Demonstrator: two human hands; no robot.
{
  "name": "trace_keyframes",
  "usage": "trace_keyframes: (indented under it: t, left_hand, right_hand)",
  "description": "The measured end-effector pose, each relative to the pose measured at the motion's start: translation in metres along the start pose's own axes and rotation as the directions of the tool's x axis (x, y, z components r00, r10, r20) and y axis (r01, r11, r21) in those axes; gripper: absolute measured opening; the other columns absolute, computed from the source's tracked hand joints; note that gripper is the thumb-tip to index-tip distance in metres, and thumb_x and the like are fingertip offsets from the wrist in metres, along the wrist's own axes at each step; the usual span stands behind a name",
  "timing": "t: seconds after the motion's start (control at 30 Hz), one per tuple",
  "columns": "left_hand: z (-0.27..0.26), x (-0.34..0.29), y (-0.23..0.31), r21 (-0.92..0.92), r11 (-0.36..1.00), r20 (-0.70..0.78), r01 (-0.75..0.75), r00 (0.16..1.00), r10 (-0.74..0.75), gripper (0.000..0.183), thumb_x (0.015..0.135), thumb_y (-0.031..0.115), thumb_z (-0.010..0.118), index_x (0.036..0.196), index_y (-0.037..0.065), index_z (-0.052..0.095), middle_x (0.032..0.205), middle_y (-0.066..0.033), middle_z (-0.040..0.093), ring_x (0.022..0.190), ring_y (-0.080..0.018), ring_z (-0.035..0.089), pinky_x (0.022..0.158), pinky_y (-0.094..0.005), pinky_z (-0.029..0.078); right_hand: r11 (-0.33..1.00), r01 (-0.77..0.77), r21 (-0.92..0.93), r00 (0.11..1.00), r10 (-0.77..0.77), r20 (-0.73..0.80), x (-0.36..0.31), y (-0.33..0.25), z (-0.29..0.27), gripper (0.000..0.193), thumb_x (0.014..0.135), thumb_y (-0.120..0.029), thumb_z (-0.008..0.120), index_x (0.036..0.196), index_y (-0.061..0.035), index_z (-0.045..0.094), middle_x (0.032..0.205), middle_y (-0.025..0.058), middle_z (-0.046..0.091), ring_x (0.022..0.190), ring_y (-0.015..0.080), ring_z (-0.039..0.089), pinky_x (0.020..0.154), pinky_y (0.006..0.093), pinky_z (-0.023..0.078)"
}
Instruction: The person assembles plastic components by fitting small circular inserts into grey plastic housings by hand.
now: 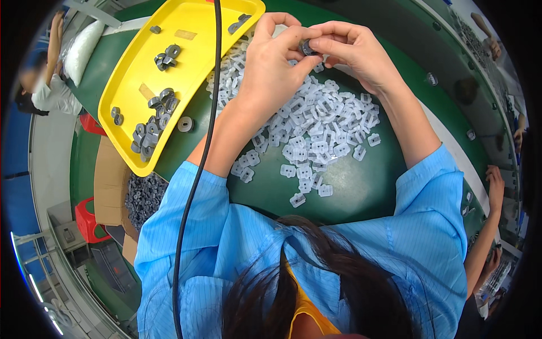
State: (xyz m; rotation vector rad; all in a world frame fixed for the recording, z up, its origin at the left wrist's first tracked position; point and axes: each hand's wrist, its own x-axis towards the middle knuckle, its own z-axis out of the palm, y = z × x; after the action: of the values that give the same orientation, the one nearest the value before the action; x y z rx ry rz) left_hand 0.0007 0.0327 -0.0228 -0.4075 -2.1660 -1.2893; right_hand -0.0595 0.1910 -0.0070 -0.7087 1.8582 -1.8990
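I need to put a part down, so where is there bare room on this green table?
Bare green table lies near the body, below the pile of translucent white plastic clips. The upper middle of the yellow plastic tray is sparse; its lower corner holds clustered grey metal parts.

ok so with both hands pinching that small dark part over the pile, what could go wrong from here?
1. The small dark part is pinched only by fingertips of the left hand and right hand; a slip would likely drop it into the pile of clear plastic pieces.
2. The black cable hangs beside the left forearm and over the yellow tray; it may snag.
3. Stray clear pieces lie near the table's near edge; a sleeve could sweep them off.
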Motion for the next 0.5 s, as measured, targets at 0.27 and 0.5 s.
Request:
trace_keyframes:
  t: [0.27,0.5]
  left_hand:
    - [-0.019,0.005,-0.001,0.106,0.987,0.268,-0.119,0.960,0.087,0.034,0.069,0.004,0.077,0.101,0.007,0.069,0.094,-0.0059,0.054,0.073,-0.0161,0.064,0.064,-0.0276,0.053]
    - [-0.007,0.004,-0.011,0.087,0.983,0.216,-0.161,0.966,0.139,0.030,0.069,0.006,0.077,0.098,0.005,0.068,0.091,-0.0062,0.057,0.071,-0.0153,0.063,0.064,-0.0278,0.053]
  right_hand:
    - [0.986,-0.158,-0.046,0.968,0.164,0.192,0.000,-0.006,-0.015,0.014,0.080,-0.009,0.068,0.089,0.0002,0.064,0.079,0.0047,0.065,0.067,0.0089,0.060,0.065,0.0206,0.051]
    - [0.917,0.033,-0.399,0.999,-0.013,0.052,-0.001,-0.007,-0.004,0.015,0.073,-0.005,0.061,0.087,0.0004,0.061,0.078,0.0022,0.060,0.072,0.0077,0.058,0.068,0.0213,0.048]
